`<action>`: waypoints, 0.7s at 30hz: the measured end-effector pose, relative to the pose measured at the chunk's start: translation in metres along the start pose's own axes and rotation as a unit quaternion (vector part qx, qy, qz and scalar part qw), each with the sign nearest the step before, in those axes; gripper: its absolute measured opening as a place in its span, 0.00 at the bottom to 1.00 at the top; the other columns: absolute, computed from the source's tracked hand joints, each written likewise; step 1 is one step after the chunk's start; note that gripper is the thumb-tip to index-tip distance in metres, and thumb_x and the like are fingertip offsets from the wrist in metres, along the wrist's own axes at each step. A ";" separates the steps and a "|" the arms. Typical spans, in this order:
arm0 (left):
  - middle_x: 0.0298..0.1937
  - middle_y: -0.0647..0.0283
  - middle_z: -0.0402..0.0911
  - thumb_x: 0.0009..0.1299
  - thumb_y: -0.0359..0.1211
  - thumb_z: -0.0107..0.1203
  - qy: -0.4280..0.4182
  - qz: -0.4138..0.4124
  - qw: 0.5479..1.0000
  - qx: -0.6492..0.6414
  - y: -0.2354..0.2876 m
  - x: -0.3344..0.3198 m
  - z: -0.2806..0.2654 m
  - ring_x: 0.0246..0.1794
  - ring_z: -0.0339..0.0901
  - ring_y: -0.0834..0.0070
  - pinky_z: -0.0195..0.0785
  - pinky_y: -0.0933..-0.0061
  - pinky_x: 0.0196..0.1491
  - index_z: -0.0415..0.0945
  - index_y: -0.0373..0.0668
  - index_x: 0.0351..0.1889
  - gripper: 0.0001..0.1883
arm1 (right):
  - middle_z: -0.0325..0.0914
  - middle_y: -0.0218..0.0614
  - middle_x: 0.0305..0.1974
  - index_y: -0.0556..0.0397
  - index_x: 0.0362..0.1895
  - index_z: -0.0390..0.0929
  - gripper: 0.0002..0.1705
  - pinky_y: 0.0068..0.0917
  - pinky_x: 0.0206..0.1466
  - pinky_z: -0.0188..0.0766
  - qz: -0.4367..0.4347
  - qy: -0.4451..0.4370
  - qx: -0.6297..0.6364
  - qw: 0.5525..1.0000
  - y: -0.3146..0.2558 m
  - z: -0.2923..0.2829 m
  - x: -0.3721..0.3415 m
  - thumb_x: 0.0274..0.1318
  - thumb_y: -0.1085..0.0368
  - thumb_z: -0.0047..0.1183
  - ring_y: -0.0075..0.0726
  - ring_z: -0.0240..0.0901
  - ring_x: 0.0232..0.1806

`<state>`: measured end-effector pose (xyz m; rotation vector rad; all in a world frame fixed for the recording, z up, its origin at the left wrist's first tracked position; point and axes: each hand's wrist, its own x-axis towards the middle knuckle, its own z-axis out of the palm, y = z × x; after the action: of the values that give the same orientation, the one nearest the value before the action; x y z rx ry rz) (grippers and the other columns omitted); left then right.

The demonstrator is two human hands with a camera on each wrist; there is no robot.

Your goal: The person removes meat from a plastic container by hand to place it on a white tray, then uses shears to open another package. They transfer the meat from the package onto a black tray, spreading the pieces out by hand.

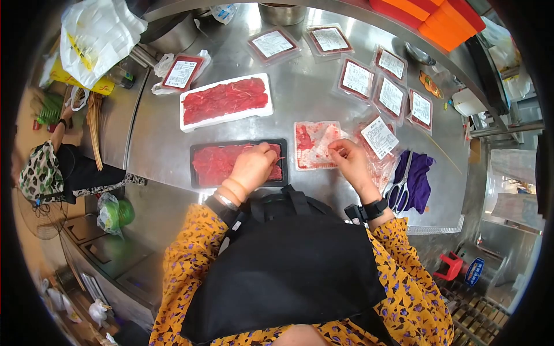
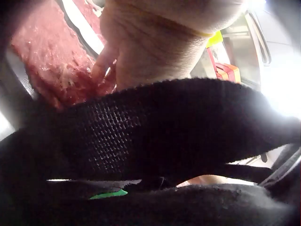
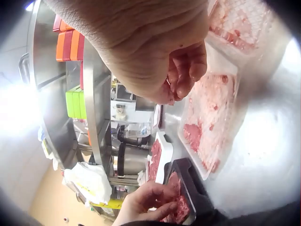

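A black tray (image 1: pixel 195 180) lined with raw red meat (image 1: pixel 216 163) lies in front of the body. My left hand (image 1: pixel 254 164) is over its right end, fingertips and thumb bent at the meat; the right wrist view shows these fingers pinching around the meat's edge. To the right lies a clear plastic tray (image 1: pixel 299 166) with red juice and meat scraps (image 1: pixel 304 138). My right hand (image 1: pixel 353 164) hovers at this tray's right side. Its fingers (image 3: pixel 186 77) curl in toward the thumb, and nothing shows between them.
A white tray of meat (image 1: pixel 225 102) stands behind the black one. Several labelled sealed packs (image 1: pixel 356 78) lie at the back and right. Scissors (image 1: pixel 399 190) rest by a purple cloth (image 1: pixel 420 179). Another person (image 1: pixel 52 155) is at the left. A metal shelf (image 1: pixel 323 8) crosses the back.
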<state>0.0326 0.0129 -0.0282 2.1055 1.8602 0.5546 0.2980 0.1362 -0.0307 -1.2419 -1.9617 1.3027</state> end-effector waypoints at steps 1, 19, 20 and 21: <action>0.38 0.60 0.78 0.58 0.28 0.59 0.019 -0.005 1.000 -0.005 -0.002 0.001 -0.003 0.40 0.78 0.57 0.73 0.60 0.40 0.78 0.44 0.35 0.08 | 0.80 0.32 0.33 0.55 0.38 0.81 0.06 0.22 0.33 0.71 -0.015 -0.017 0.018 1.000 -0.004 0.005 0.000 0.55 0.70 0.59 0.24 0.73 0.29; 0.35 0.59 0.78 0.56 0.29 0.60 -0.042 -0.021 0.998 -0.046 -0.020 0.003 -0.015 0.39 0.78 0.57 0.72 0.59 0.41 0.76 0.44 0.30 0.05 | 0.77 0.34 0.25 0.51 0.40 0.78 0.12 0.32 0.33 0.72 -0.116 -0.212 -0.089 0.966 -0.039 0.093 0.024 0.49 0.68 0.63 0.35 0.75 0.28; 0.35 0.59 0.78 0.56 0.29 0.60 -0.045 -0.020 0.997 -0.055 -0.019 0.003 -0.017 0.39 0.78 0.57 0.72 0.59 0.41 0.76 0.44 0.30 0.05 | 0.76 0.34 0.25 0.51 0.40 0.78 0.13 0.33 0.33 0.72 -0.119 -0.209 -0.098 0.966 -0.041 0.095 0.024 0.48 0.68 0.63 0.36 0.75 0.28; 0.34 0.60 0.78 0.56 0.29 0.61 -0.049 -0.007 0.998 -0.037 -0.021 0.002 -0.016 0.39 0.78 0.57 0.72 0.59 0.41 0.77 0.44 0.30 0.05 | 0.79 0.36 0.28 0.48 0.41 0.78 0.15 0.37 0.36 0.74 -0.092 -0.224 -0.109 0.964 -0.045 0.095 0.025 0.46 0.64 0.63 0.43 0.78 0.32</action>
<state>0.0070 0.0170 -0.0227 2.0344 1.7716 0.4985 0.1935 0.1077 -0.0344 -0.8772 -2.5287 1.3891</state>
